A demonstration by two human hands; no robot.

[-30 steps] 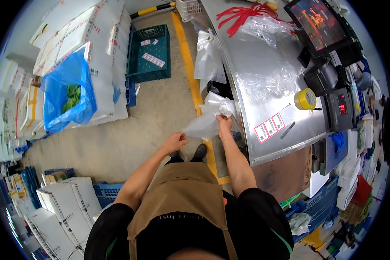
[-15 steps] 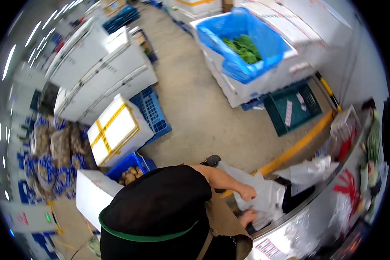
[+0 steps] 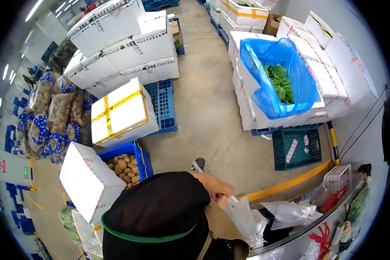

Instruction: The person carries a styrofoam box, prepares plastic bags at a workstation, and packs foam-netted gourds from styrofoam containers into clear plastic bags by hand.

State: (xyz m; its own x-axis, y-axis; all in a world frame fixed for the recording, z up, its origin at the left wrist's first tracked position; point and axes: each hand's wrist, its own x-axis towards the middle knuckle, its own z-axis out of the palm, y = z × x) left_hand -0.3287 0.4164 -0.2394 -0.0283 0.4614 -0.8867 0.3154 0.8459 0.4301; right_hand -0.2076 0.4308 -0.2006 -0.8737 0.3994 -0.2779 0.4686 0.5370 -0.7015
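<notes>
The single view looks from the wearer's head, forward and steeply down, over a black sleeve (image 3: 156, 203) very close at the bottom. Its wide, round-edged field faces along the concrete floor (image 3: 203, 82), running far between stacked foam boxes (image 3: 138, 47) at left and a blue-lined box (image 3: 264, 82) at right. The plastic bag (image 3: 243, 214) sits near, below centre; the metal counter (image 3: 290, 241) crosses the near right.

A red round prohibition sign (image 3: 1, 165) marks a pale panel (image 3: 11, 158). Printed characters on the white foam boxes (image 3: 138, 50) and yellow tape (image 3: 126, 100) are illegible.
</notes>
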